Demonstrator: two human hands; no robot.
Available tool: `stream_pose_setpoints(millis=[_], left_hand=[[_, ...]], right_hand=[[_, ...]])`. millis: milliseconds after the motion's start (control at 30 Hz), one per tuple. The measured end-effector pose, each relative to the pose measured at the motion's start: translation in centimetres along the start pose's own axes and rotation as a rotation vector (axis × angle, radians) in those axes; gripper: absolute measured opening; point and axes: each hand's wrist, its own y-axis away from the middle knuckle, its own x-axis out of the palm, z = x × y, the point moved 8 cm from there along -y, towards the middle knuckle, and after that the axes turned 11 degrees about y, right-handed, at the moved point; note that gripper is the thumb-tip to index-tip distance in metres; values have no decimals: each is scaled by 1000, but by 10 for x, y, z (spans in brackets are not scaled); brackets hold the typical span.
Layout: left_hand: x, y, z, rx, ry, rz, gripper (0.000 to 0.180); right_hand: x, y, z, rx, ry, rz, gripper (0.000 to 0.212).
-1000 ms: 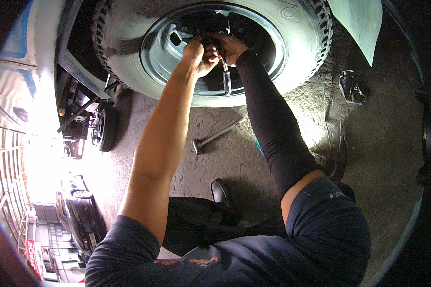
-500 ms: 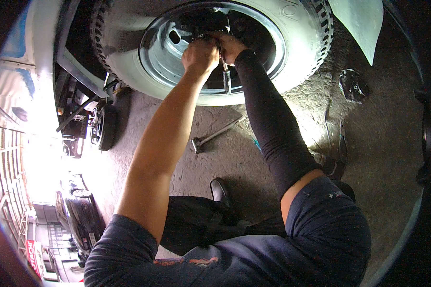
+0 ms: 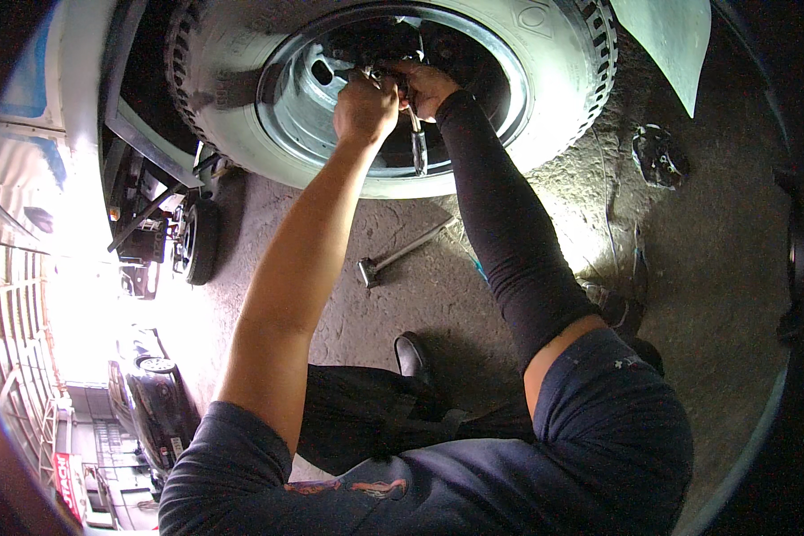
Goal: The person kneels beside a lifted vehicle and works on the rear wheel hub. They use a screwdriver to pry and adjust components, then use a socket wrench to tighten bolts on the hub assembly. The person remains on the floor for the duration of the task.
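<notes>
Both of my hands reach inside the steel rim [image 3: 281,125] of a wheel with a large tyre [image 3: 214,98]. My left hand [image 3: 364,109] is closed, its fingers curled around a small metal part by the hub. Close on its right, my right hand [image 3: 429,91], below a black sleeve, bends its fingers in toward the same spot. A metal-handled wrench [image 3: 420,152] hangs down from between the hands, at the right hand's thumb side. Its upper end is hidden by the fingers, and the dark hub behind them shows only in part.
On the concrete floor below the tyre lies a metal bar with a thick head [image 3: 367,271]. A crumpled black bundle [image 3: 657,156] lies at the right, near a thin cable [image 3: 607,205]. Vehicle parts and a small wheel [image 3: 202,241] stand at the left. My shoe [image 3: 411,355] is beneath my arms.
My left hand has shifted slightly left and turned, so more of the metal part by its fingers shows. My right hand and the hanging wrench keep nearly the same place.
</notes>
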Motion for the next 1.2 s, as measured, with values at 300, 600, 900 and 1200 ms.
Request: stream_pose_setpoints(millis=[300,600,900,1200], left_hand=[[14,2,7,-212,236,176,41],[52,12,35,-686,1392,270,46],[22,-4,26,-25,16,-81,47],[74,-9,68,-614,1194,112,36]], right_hand=[[8,3,-1,29,-134,-129,24],[21,12,8,111,-167,144,32],[21,6,-4,87,-390,-91,18],[45,16,13,26,-402,336,29]])
